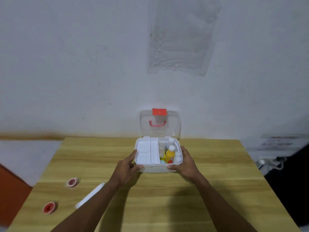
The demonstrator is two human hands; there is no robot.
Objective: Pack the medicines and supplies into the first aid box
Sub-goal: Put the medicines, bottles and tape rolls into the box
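The white first aid box (155, 168) stands near the table's far edge with its clear lid (173, 126) raised, red latch and handle showing. A white divided tray (147, 152) fills its left half. Its right half holds a yellow bottle (170, 154), white bottles and small packets. My left hand (129, 162) grips the box's front left corner, and my right hand (184, 162) grips its front right corner. Two tape rolls with red cores (72, 182) (49, 207) and a white rolled bandage (90, 195) lie on the table at the left.
The wooden table (167, 198) stands against a white wall. An orange object (10, 190) sits beyond the table's left edge. A dark shape (291, 178) and cables are at the right.
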